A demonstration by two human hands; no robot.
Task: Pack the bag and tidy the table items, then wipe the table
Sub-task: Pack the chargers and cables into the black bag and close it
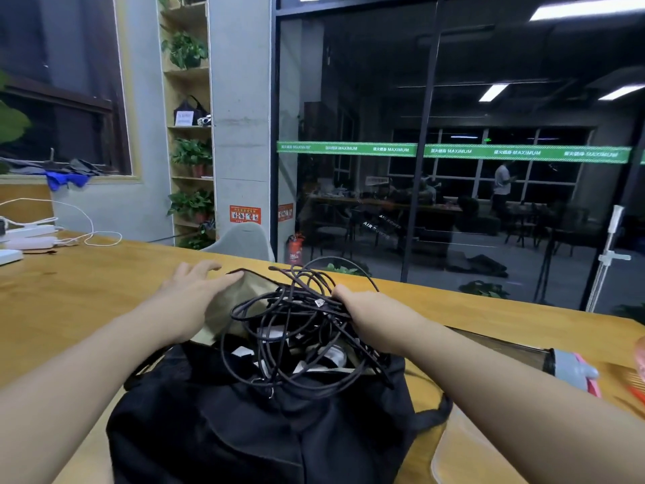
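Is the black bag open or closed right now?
Open. The left hand holds the black bag by its rim, baring tan lining, while the right hand grips the tangled cables over its mouth.

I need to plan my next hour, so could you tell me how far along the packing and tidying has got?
Early stage. The black bag already holds some items. In hand: the right hand grips a tangle of cables over the bag's opening, which the left hand holds wide. Left: the bottle and the chargers still lie on the table; wiping hasn't started.
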